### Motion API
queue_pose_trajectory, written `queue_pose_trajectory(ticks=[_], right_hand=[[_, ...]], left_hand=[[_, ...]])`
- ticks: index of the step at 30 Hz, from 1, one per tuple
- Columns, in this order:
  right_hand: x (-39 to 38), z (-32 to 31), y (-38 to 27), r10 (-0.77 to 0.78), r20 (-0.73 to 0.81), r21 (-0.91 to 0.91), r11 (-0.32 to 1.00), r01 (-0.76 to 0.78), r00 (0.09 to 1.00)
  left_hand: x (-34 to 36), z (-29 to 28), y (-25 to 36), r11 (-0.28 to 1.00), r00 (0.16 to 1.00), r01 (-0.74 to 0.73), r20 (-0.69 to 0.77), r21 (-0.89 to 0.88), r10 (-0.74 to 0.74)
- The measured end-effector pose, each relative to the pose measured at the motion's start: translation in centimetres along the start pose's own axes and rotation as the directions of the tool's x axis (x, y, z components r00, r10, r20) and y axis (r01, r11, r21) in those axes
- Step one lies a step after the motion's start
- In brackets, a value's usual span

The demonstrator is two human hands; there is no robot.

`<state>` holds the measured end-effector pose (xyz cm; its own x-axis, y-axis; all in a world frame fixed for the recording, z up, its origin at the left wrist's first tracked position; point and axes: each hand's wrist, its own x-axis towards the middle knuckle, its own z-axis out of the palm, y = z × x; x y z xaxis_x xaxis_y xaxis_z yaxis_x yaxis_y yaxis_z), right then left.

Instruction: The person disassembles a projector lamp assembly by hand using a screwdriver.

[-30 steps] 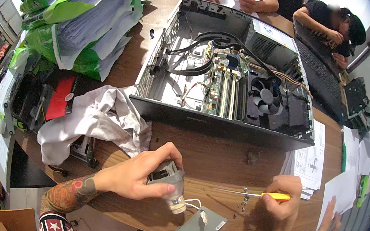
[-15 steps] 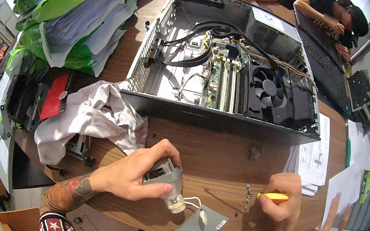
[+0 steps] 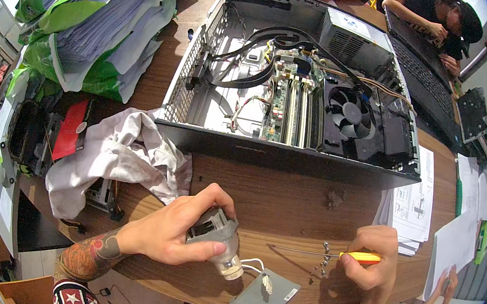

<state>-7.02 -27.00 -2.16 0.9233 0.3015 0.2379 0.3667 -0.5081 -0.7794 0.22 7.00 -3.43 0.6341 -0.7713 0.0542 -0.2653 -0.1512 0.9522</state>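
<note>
In my left hand (image 3: 172, 235) is a projector lamp (image 3: 215, 230) with a grey housing, a clear reflector and a cream base, tilted down to the right. A white lead with a connector (image 3: 267, 285) trails from it over a flat grey plate (image 3: 272, 302) at the table's front edge. My right hand (image 3: 377, 258) grips the yellow-orange handle of a screwdriver (image 3: 362, 257). Its thin shaft points left toward the lamp, and the tip is apart from it. Several small screws (image 3: 325, 263) lie on the wood under and beside the shaft.
Beyond my hands an opened desktop computer case (image 3: 280, 154) spans the table. Left of it lie a stained white cloth (image 3: 119, 153) and stacked papers in green wrapping (image 3: 104, 39). Printed sheets (image 3: 413, 207) and a black keyboard (image 3: 419, 77) are at right. Other people's hands (image 3: 448, 283) handle papers nearby.
My hands, the lamp and the screwdriver stay almost in place. At the lower right, another person's hands and the white sheet by them have shifted. The whole view has moved slightly.
</note>
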Motion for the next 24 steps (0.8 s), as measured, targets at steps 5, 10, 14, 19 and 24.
queue_pose_trajectory(ticks=[5, 10, 14, 19, 24], right_hand=[[0.3, 0.0, -0.5, -0.026, -0.022, -0.034, 0.999, 0.026, 0.999], [-0.3, -0.1, -0.4, -0.036, -0.085, -0.046, 0.998, 0.032, 0.996], [-0.3, 0.3, -0.6, -0.047, -0.216, -0.031, 0.999, 0.042, 0.975], [-0.6, 0.6, -0.3, -0.083, -0.337, 0.034, 0.994, 0.1, 0.938], [-0.7, 0.9, -0.8, -0.038, -0.313, 0.15, 0.985, 0.089, 0.949]], left_hand=[[-0.2, 0.3, 0.1, 0.997, 0.998, -0.052, -0.022, 0.05, 0.054], [0.0, -0.2, 1.1, 0.994, 0.993, 0.081, 0.084, 0.067, -0.086], [0.3, -0.9, 1.2, 0.992, 0.989, -0.054, 0.141, 0.112, 0.038], [0.4, -1.3, 2.3, 0.99, 0.973, -0.054, 0.23, 0.128, 0.024], [0.4, -1.8, 1.0, 0.999, 0.971, -0.008, 0.239, 0.045, -0.003]])
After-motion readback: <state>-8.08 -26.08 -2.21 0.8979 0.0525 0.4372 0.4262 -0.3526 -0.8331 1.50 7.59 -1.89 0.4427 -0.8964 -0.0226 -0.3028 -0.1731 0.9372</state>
